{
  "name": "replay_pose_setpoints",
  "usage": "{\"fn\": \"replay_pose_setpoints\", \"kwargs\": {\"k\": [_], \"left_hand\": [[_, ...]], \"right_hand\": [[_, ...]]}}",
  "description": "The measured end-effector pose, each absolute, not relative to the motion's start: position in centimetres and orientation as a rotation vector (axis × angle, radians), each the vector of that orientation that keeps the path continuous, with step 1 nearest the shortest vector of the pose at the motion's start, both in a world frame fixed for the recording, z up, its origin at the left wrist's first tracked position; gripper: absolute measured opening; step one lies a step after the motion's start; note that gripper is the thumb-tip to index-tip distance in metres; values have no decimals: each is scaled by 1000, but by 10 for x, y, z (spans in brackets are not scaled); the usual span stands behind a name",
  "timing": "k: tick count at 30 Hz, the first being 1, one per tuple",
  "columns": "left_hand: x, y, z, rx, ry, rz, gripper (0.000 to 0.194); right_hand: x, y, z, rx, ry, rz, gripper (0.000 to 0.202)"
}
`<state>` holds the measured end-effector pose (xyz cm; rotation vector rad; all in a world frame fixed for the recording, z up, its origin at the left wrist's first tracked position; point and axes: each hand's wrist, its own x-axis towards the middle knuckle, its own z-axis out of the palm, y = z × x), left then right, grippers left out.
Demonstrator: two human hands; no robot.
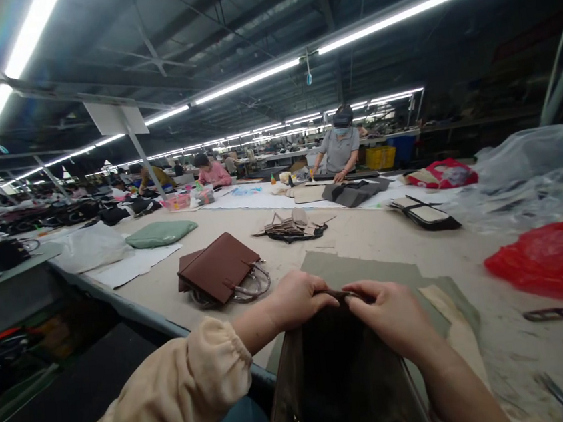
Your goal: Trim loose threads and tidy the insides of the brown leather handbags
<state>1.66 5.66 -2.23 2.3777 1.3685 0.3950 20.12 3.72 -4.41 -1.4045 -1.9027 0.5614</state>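
A dark brown bag [349, 378] stands upright at the table's near edge, its glossy side facing me. My left hand [303, 297] pinches the bag's top edge from the left, thumb and fingers pressed together. From the right, my right hand [387, 307] grips the same edge, close to the left hand but apart from it. Grey-green sheet material [362, 266] lies just beyond the bag. To the left, a reddish-brown handbag [220, 268] with wrapped handles lies on the table.
On the table [159, 294] are a green pouch [162, 233], a pile of straps [293, 226], a black-and-cream piece [425, 213], red plastic [553, 263], clear plastic [526, 195], and snips [548, 314]. Across it, a person [339, 144] in grey works with both hands.
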Motion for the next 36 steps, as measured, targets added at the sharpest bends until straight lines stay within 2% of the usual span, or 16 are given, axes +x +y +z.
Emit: {"fn": "replay_pose_setpoints", "kwargs": {"k": [25, 36], "left_hand": [[16, 53, -23, 2372, 1338, 507, 22], [16, 55, -25, 2359, 1310, 519, 23]], "right_hand": [[203, 34, -42, -1378, -1894, 639, 17], [203, 35, -42, -1333, -1895, 683, 20]]}}
